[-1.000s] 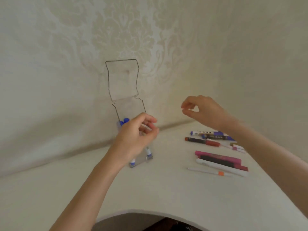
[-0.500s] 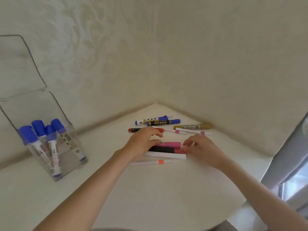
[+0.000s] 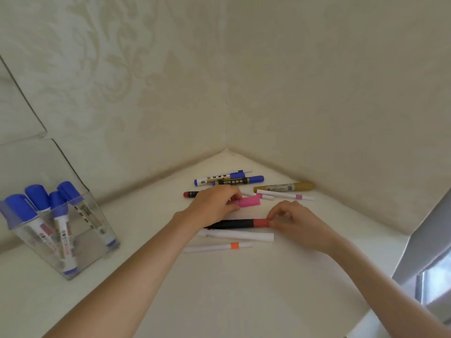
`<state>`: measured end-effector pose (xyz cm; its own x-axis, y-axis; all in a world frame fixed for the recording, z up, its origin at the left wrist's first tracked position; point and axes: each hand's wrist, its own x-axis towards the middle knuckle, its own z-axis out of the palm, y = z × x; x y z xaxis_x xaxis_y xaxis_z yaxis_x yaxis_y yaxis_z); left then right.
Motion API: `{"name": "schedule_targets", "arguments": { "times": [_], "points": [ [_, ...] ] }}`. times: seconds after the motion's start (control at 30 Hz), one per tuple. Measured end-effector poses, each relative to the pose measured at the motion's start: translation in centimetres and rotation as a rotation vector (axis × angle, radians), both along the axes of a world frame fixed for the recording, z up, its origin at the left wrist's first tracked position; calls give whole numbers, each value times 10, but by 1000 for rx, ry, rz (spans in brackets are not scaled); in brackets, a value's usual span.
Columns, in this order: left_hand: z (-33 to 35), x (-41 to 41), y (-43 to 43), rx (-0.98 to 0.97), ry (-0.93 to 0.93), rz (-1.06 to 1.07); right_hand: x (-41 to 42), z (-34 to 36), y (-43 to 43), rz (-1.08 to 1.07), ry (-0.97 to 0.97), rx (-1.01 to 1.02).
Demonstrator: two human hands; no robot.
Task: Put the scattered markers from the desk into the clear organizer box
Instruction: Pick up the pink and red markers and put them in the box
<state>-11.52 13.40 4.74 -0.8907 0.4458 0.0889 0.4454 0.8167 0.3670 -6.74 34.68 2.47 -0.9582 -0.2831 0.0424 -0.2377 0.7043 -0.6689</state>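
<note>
Head view — pink marker (image 3: 247,202) under left hand (image 3: 214,206), black-red marker (image 3: 238,223) at right hand (image 3: 296,222).

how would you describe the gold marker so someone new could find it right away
Start at the corner where the two walls meet the desk. The gold marker lies just right of that corner, along the right wall's base, behind a thin white pen with a pink band. It is the only marker with a gold cap and barrel; its neighbours are blue, white or pink.

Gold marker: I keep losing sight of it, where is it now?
The gold marker lies far right, along the right wall's base, just behind the thin white pen with a pink band.
</note>
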Motion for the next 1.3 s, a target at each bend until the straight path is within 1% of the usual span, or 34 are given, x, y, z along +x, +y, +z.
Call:
{"name": "schedule_targets", "arguments": {
  "times": [0.13, 0.2, 0.3, 0.33, 0.4, 0.57, 0.73, 0.83, 0.93, 1.0, 1.07, 1.13, 1.17, 1.27, 1.3],
  "points": [
    [12, 15, -23, 301, 51, 121, -7, 2, -14, -103, -3, -261],
    [18, 24, -38, 442, 74, 175, -9, 9, -28, -125, -12, -478],
    [27, 41, -62, 656, 120, 269, -10, 29, -59, -85, 10, -784],
    [32, 49, -70, 720, 130, 292, -10, 36, -72, -62, 18, -848],
    [42, 64, -88, 802, 170, 327, -10, 50, -99, -30, 46, -906],
    [77, 107, -136, 905, 348, 363, -1, 87, -161, 75, 168, -836],
    [117, 136, -194, 910, 589, 507, 4, 135, -218, 162, 227, -985],
    [128, 138, -213, 894, 647, 594, 7, 158, -250, 205, 235, -1073],
    [126, 137, -219, 842, 609, 672, 8, 165, -274, 236, 271, -1122],
    [118, 139, -218, 739, 574, 695, 7, 160, -288, 265, 291, -1107],
    [110, 141, -215, 578, 592, 720, 5, 151, -297, 298, 312, -1008],
    [104, 142, -212, 437, 618, 769, 3, 140, -303, 326, 345, -805],
    [101, 142, -212, 409, 608, 792, 1, 135, -306, 337, 373, -692],
    [93, 140, -214, 437, 527, 826, -4, 126, -309, 378, 533, -335],
    [90, 139, -214, 400, 524, 828, -5, 124, -310, 401, 591, -213]
  ]
}}
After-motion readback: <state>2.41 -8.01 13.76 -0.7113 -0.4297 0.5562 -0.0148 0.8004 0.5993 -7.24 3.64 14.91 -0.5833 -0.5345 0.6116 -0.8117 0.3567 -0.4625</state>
